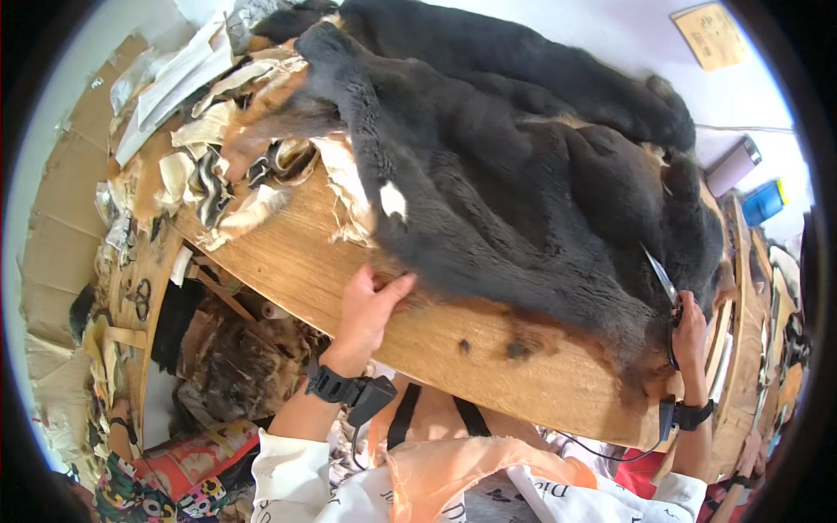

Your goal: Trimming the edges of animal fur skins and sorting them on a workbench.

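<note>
A large black fur pelt (pixel 488 183) lies across the wooden table, wrinkled, with a small white patch near its left edge. My left hand (pixel 370 309) is at the pelt's near left edge, fingers curled and thumb against the fur; the fingertips are partly hidden. My right hand (pixel 689 336) is closed round the handles of a pair of scissors (pixel 661 274) at the pelt's near right end. The scissor blades point up and away over the dark fur. Both wrists wear black strapped devices.
Pale and brown fur scraps (pixel 248 209) pile up on the table's left end (pixel 270 253). A pink tumbler (pixel 734 166) and a blue container (pixel 763 202) stand at the far right. Another pair of scissors (pixel 139 299) lies at left. Other people's hands show at both lower sides.
</note>
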A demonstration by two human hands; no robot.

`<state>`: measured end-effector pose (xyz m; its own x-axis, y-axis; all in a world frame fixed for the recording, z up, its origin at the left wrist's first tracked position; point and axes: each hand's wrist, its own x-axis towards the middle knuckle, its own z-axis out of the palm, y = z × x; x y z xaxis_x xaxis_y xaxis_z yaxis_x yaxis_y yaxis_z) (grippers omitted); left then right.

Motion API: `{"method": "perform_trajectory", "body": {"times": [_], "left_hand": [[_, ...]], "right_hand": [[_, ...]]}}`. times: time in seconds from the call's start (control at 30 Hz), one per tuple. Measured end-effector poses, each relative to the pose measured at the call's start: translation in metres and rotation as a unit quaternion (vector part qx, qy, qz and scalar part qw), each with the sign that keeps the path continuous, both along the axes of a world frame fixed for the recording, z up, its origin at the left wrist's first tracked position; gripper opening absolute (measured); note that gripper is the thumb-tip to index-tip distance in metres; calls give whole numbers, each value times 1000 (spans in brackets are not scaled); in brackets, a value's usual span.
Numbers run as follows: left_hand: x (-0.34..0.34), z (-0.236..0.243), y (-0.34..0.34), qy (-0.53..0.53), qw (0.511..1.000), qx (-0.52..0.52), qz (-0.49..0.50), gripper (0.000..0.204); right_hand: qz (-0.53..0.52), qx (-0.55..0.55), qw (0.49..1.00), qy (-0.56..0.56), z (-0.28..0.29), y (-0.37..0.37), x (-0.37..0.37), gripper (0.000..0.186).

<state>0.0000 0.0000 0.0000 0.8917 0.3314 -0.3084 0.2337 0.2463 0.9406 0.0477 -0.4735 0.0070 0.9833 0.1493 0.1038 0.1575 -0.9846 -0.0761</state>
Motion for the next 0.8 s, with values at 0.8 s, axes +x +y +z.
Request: {"method": "perform_trajectory", "body": {"times": [0.8], "left_hand": [[4,-23,-3,-69,988,-88,-105,22]], "right_hand": [[64,197,858,470,68,197,-44,43]]}}
